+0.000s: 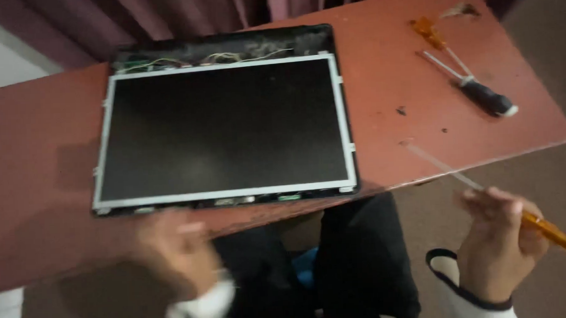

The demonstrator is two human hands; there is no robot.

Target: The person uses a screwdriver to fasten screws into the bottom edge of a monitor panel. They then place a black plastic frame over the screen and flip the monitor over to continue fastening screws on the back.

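Bezel removal looks already done on the laptop display panel [224, 126]: the dark screen lies face up in its back cover in the middle of the red desk [38, 155], silver metal frame bared all round and thin wires exposed along the top edge. Whether the frame screws are out is too small to tell, and the panel sits seated in the cover, so lifting it out seems left to do.

Off the desk's near right corner, the right hand [496, 245] has its fingers [485, 199] curled shut round an orange-handled screwdriver [485, 189], shaft pointing up-left toward the panel's lower right corner, tip short of it. The left hand [173, 247] is blurred near the front edge, below the panel; I cannot tell how open its fingers are.

Well apart, at the far right of the desk, lie a black-handled screwdriver [475, 86] and a small orange tool [428, 30].
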